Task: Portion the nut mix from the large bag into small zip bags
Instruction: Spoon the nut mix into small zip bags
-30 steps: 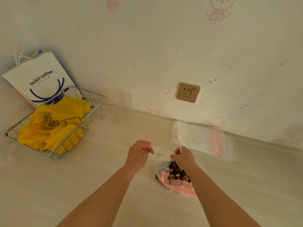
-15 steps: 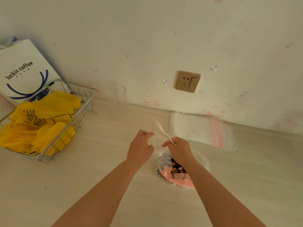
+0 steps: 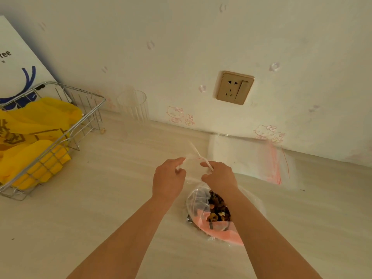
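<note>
Just below centre frame, our large bag (image 3: 218, 214) of nut mix lies on the pale wooden counter (image 3: 80, 218), half hidden under our right forearm. Above it our left hand (image 3: 168, 179) pinches one edge of a small zip bag (image 3: 191, 161) and our right hand (image 3: 219, 175) pinches the other, a white plastic spoon (image 3: 198, 153) clamped in its fingers. We judge the limp film could slip or the mouth fold shut, scattering nuts. Spare zip bags (image 3: 251, 158) lean against the wall at right; a wire basket (image 3: 66, 125) sits at left.
</note>
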